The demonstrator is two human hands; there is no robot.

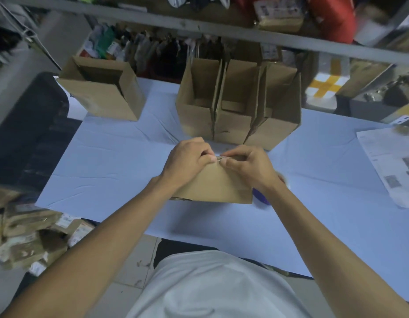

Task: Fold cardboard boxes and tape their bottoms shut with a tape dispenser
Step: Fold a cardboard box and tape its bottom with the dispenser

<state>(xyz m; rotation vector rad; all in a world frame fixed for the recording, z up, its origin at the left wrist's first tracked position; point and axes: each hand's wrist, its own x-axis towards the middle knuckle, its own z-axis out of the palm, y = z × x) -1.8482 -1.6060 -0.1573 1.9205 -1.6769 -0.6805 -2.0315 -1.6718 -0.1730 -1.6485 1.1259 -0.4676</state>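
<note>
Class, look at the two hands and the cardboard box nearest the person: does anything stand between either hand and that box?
Nothing visible does. The left hand and right hand both already pinch the far top edge of the cardboard box, fingertips almost meeting there.

A blue object [259,196] just right of the flat cardboard box [216,185] is mostly hidden behind the right forearm; identity undeterminable. Shelf contents beyond the box are blurred.

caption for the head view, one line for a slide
Both hands, left and right, pinch the far edge of a cardboard box on the table.
</note>
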